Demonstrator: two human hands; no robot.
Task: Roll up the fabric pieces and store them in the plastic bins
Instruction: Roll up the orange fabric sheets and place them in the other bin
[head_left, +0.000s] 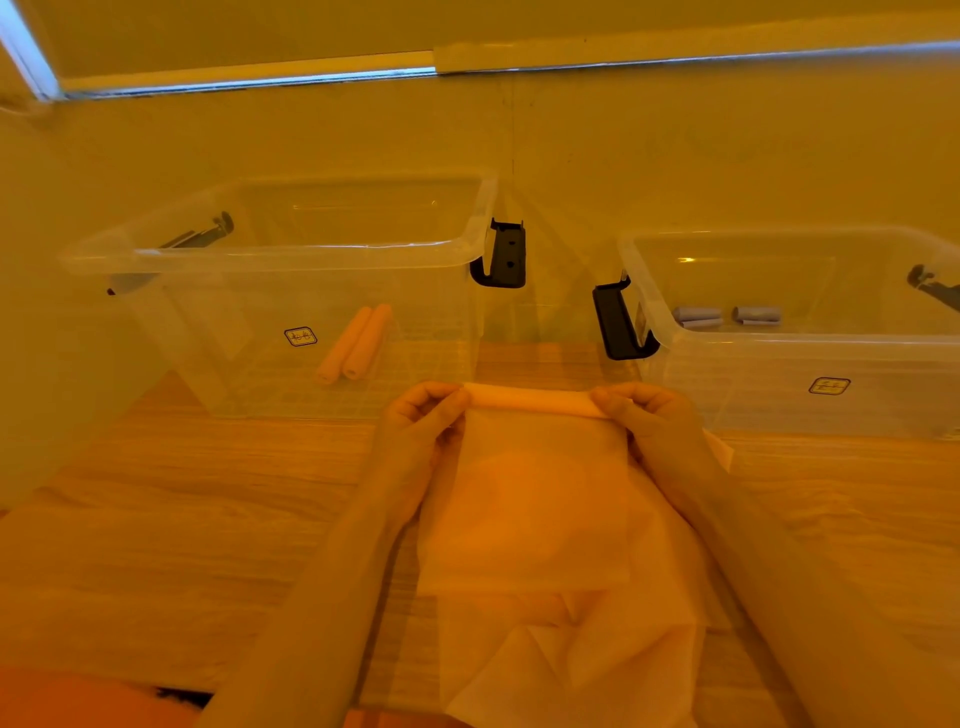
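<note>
A pale fabric piece (535, 499) lies flat on the wooden table, its far edge rolled into a tight tube (530, 400). My left hand (423, 415) pinches the tube's left end and my right hand (641, 410) pinches its right end. More loose fabric (571, 660) is piled underneath, toward me. Behind stand two clear plastic bins: the left bin (270, 254) holds two orange fabric rolls (356, 343), the right bin (779, 348) holds two grey rolls (727, 316).
Both bins have black latch handles (501, 254), one (621, 322) facing the gap between them. A yellow wall rises right behind the bins. Bare wooden tabletop (182, 493) spreads to my left and right.
</note>
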